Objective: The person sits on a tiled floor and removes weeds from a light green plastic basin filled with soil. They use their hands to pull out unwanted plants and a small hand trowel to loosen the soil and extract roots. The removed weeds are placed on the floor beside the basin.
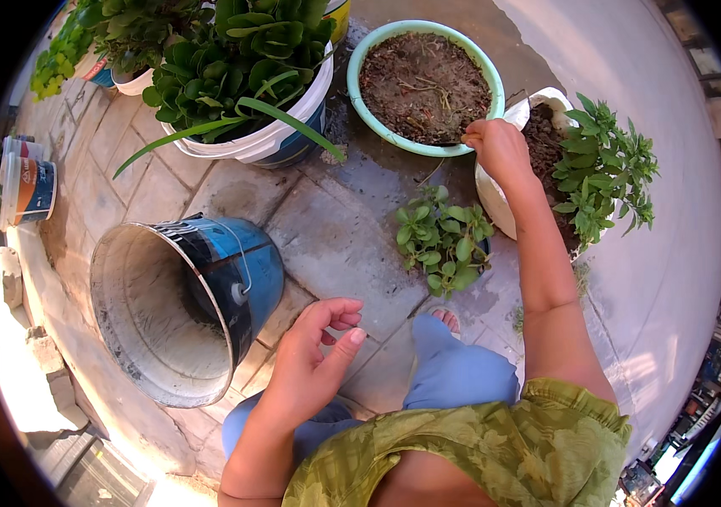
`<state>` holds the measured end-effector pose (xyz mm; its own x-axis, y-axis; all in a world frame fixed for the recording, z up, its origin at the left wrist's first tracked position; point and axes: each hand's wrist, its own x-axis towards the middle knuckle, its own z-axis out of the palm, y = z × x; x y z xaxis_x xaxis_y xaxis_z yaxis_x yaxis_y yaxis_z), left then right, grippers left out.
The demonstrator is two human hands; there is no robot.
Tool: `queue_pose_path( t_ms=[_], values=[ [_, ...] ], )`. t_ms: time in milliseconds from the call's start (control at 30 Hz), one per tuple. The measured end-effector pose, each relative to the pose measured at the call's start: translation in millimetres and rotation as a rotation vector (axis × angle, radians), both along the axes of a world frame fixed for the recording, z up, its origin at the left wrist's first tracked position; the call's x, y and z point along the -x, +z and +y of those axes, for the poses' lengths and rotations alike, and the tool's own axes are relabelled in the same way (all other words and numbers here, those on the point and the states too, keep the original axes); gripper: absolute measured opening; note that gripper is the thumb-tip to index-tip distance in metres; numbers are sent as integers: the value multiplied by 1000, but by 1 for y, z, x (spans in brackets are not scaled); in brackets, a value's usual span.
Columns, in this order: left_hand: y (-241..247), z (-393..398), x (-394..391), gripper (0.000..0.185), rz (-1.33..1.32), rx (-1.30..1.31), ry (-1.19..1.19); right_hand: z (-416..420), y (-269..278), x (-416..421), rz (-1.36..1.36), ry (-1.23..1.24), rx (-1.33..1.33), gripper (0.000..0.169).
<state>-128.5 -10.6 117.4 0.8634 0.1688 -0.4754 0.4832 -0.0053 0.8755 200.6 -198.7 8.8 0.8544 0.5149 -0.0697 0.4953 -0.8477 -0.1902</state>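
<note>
My right hand (501,150) reaches over the near right rim of a round mint-green basin (356,95). Its fingertips are drawn together at the edge of the dark soil (420,82) inside; whether they pinch something small cannot be made out. Bits of dry stem lie on that soil. My left hand (316,361) hovers above my lap with nothing in it, fingers loosely curled and thumb apart. Beside it, a blue and black metal bucket (252,266) lies on its side, its pale, stained inside facing left. A small leafy plant (442,241) stands below the basin.
A broken white pot (493,196) holding soil and a bushy green plant (607,171) stands under my right forearm. At upper left, a white-rimmed bucket (259,149) carries a thick succulent (233,76). More plastic tubs (31,184) sit far left on the stone paving (341,253).
</note>
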Motion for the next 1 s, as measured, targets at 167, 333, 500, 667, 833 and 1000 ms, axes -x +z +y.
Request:
queue_pose_path(
  t_ms=[167, 333, 500, 667, 833, 1000],
  values=[
    [0, 4, 3, 31, 62, -4, 21, 8, -6, -31, 105, -137, -108, 23],
    [3, 5, -1, 31, 41, 4, 9, 4, -35, -38, 406, -299, -611, 36],
    [-3, -1, -8, 31, 48, 24, -30, -11, -41, -28, 555, -303, -749, 22],
    [-6, -3, -3, 30, 58, 29, -20, 3, 39, -37, 375, -327, -995, 20],
    [-4, -1, -8, 30, 35, -9, -9, 14, 1, -49, 406, -243, -872, 15],
    [-6, -6, -8, 29, 38, 21, -29, 15, -48, -47, 471, -273, -820, 13]
  ],
)
